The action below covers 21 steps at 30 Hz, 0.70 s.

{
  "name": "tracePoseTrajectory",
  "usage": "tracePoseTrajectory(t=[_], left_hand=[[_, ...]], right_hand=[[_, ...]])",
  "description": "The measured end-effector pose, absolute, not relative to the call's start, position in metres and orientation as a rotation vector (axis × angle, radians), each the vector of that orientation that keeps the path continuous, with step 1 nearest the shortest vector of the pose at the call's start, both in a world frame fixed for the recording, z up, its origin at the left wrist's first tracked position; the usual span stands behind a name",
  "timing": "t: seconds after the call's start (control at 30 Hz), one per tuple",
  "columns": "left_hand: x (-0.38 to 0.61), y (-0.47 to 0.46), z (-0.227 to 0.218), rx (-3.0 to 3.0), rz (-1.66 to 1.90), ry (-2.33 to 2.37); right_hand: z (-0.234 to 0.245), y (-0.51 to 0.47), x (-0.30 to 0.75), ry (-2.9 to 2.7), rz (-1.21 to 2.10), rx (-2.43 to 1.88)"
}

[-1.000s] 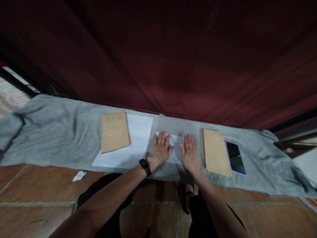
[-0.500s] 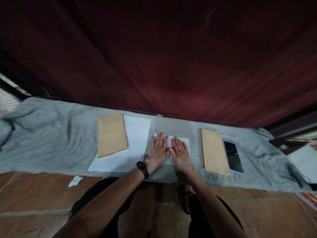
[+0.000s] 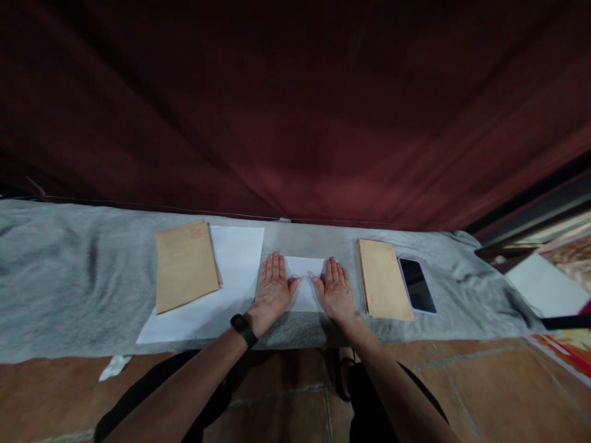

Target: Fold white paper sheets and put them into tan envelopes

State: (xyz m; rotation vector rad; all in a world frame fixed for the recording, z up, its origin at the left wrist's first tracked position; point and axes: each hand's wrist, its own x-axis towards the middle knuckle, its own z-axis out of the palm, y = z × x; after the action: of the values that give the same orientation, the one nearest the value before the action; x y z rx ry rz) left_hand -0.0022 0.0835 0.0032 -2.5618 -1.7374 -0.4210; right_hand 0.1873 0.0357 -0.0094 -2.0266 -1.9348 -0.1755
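Observation:
A small white sheet of paper, possibly folded, lies flat on the grey cloth in front of me. My left hand presses flat over its left end, fingers straight and thumb pointing inward. Over the right end lies my right hand, also flat with the thumb turned toward the middle. A strip of the paper shows between the two thumbs. Both palms hide the paper's side edges. To the left, brown envelopes rest on larger white paper. Another stack of brown envelopes sits right of my right hand.
A phone lies beside the right envelope stack. Grey cloth covers the long narrow surface. Behind it hangs a dark red cloth. A white scrap is on the tiled floor. At far right is a white flat object.
My hands have moved apart, from nearly touching at the paper's middle out to its two ends. The whole view has shifted slightly.

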Motion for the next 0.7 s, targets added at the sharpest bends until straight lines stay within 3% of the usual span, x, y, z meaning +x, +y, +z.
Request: tracePoseTrajectory(t=[0.4, 0.7], left_hand=[[0.019, 0.041, 0.011, -2.863, -0.542, -1.242], [0.007, 0.04, 0.002, -2.806, -0.483, -1.343]], right_hand=[[-0.005, 0.033, 0.189, -1.913, -0.137, -2.07], [-0.007, 0.031, 0.193, -1.904, -0.188, -2.087]])
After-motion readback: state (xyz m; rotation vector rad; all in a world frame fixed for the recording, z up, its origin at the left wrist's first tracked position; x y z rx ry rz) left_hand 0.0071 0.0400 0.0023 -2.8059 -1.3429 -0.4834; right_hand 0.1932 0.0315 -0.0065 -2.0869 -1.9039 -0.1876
